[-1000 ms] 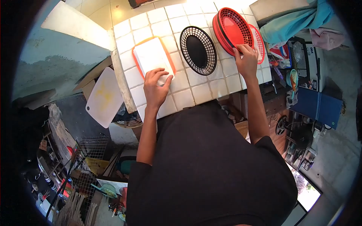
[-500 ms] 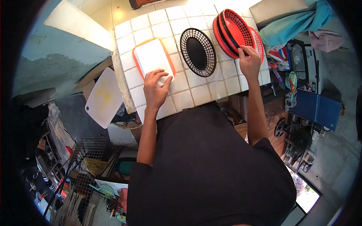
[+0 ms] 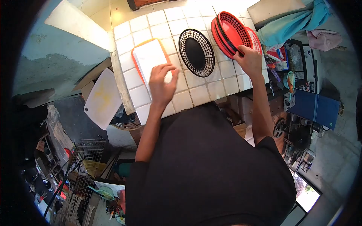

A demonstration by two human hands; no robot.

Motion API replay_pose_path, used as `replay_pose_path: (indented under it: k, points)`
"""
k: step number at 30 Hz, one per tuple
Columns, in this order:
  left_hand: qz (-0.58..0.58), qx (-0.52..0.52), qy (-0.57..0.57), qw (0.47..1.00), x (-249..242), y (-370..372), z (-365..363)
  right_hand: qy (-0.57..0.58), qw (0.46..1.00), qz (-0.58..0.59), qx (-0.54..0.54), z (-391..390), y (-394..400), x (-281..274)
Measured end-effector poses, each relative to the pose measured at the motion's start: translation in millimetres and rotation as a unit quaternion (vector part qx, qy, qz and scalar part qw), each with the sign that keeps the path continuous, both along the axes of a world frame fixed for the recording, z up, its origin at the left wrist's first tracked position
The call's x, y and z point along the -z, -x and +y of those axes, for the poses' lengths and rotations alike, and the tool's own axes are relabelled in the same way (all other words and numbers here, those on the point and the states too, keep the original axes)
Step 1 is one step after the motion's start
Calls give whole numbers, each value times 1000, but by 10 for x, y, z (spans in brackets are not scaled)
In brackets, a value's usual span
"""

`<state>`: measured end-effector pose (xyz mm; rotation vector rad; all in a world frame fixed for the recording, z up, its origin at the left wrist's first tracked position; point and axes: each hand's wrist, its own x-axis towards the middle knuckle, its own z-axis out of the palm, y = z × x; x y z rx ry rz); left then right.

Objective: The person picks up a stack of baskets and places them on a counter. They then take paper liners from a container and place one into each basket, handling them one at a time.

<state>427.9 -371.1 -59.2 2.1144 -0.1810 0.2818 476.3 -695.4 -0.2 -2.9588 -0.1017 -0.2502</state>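
Note:
Over the lower right edge of a stack of white sheets (image 3: 148, 58) hovers my left hand (image 3: 163, 83), its fingers curled with a gap between thumb and fingers. The sheets lie on an orange-rimmed tray (image 3: 137, 68). A black oval basket (image 3: 195, 52) sits in the middle of the tiled counter (image 3: 198, 91). To its right, my right hand (image 3: 249, 60) pinches the near rim of the stacked red and black baskets (image 3: 232, 33). Another red basket (image 3: 256, 42) lies partly hidden behind that stack.
A stained white cutting board (image 3: 103, 98) leans left of the counter. Teal cloth (image 3: 292, 26) hangs at the upper right, beside a pink cloth (image 3: 323, 39). A blue folder-like panel (image 3: 316, 109) is at the right. A wire rack (image 3: 90, 150) stands at the lower left.
My left hand has moved right and slightly up off the sheets. My right hand still grips the basket stack, whose rims have shifted slightly left.

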Motion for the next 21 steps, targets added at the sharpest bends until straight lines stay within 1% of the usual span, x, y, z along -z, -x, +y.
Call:
replay_pose_path:
  k: [1, 3, 5, 6, 8, 10, 12, 13, 14, 17, 21]
  points:
    - [-9, 18, 43, 999, -71, -72, -146, 1, 1000, 0, 0, -21, -9, 30]
    - [-35, 103, 100, 989, -212, -248, -514, 36, 998, -37, -46, -97, -27, 144]
    - [-79, 193, 53, 977, -161, -474, -890, 21, 998, -40, -52, -156, -14, 189]
    - [-80, 192, 54, 977, -89, -570, -1084, 5, 998, -42, -56, -178, -2, 202]
    - [-136, 222, -33, 965, 61, -703, -1383, -8, 996, -62, -59, -196, 14, 215]
    - [-120, 235, -38, 964, 125, -700, -1474, -19, 995, -80, -59, -227, -1, 191]
    - [-99, 251, -44, 962, 202, -687, -1538, -54, 989, -108, -88, -228, -18, 175]
    - [-102, 236, -54, 965, 250, -662, -1546, -45, 987, -123, -96, -210, -14, 174]
    - [-104, 221, -64, 967, 296, -638, -1555, -44, 988, -120, -91, -185, 1, 170]
    - [-87, 225, -55, 969, 294, -606, -1575, -61, 989, -110, -73, -175, 19, 131]
    - [-70, 221, -43, 972, 250, -608, -1565, -89, 985, -141, -33, -193, 76, 34]
